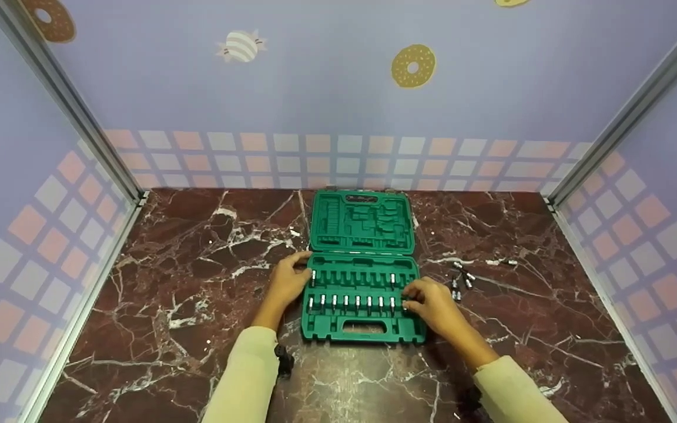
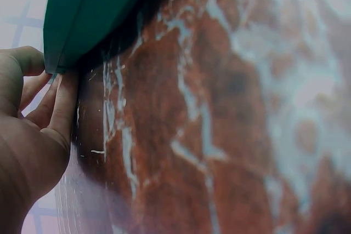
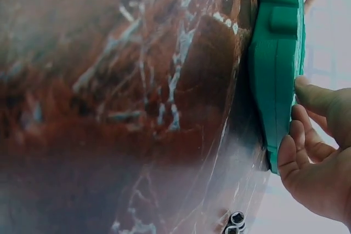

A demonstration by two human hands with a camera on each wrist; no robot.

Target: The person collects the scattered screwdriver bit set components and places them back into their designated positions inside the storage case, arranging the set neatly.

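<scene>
An open green socket case (image 1: 365, 326) lies on the marbled table, lid folded back. Silver sockets (image 1: 357, 303) stand along its front row, with one at each side of the back row. My left hand (image 1: 287, 282) grips the case's left edge, thumb on top and fingers down the side; the left wrist view shows them at the green wall (image 2: 90, 20). At the right end of the front row, my right hand (image 1: 432, 302) pinches a small socket (image 1: 405, 306), mostly covered by the fingertips. In the right wrist view the thumb and curled fingers (image 3: 307, 141) are right at the case's edge.
Several loose sockets (image 1: 468, 279) lie on the table right of the case, one a little farther off (image 1: 510, 262). The lid (image 1: 362, 220) reaches back close to the rear wall (image 1: 338, 94). Side walls (image 1: 656, 235) enclose the table on both sides.
</scene>
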